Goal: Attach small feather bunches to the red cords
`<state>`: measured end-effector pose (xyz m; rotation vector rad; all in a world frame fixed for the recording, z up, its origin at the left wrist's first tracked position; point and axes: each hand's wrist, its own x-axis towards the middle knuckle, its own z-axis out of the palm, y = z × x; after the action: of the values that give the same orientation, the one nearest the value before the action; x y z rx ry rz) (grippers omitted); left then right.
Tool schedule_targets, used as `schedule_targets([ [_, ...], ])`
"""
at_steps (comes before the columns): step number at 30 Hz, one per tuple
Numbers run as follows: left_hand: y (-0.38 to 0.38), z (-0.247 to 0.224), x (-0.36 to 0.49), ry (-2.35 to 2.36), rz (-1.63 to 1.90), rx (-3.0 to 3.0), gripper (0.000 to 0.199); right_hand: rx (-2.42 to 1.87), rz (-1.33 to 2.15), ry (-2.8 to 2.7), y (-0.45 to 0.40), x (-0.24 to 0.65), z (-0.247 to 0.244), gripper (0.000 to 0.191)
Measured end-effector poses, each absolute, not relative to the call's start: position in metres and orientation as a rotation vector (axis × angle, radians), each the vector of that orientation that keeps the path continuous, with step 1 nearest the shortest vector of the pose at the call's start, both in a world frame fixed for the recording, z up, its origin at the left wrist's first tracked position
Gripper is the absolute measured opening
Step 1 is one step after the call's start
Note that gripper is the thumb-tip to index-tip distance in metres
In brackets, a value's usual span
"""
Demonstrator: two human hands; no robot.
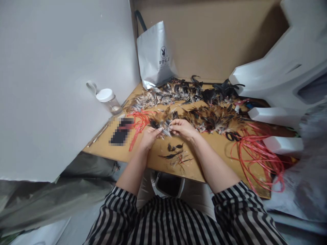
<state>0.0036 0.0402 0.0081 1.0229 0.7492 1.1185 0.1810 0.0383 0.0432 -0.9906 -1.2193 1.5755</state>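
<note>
My left hand [152, 135] and my right hand [183, 128] are close together over the wooden table, each pinching at a small bunch of feathers [166, 130] with pale fluffy ends. The fingers of both hands are closed on it. Right behind my hands lies a row of brown and black feathers [217, 117]. Farther back runs a second heap of feathers [173, 92], whitish on the left and dark on the right. Loose dark feathers and scraps [176, 154] lie on the table in front of my hands.
Red plastic strips [258, 153] hang over the right edge, beside black-handled scissors [233, 136]. More red strips [140, 122] lie left, near a blurred dark object [121, 132]. A white-lidded jar [109, 100] and a silver bag [155, 58] stand behind. White foam pieces [283, 145] border the right.
</note>
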Motion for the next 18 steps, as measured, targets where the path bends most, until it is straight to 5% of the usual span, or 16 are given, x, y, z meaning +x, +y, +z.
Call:
schedule_targets([
  [18, 0.041, 0.008, 0.008, 0.957, 1.241, 1.202, 0.015, -1.330, 1.466, -1.515, 0.040, 0.185, 0.040, 0.034],
])
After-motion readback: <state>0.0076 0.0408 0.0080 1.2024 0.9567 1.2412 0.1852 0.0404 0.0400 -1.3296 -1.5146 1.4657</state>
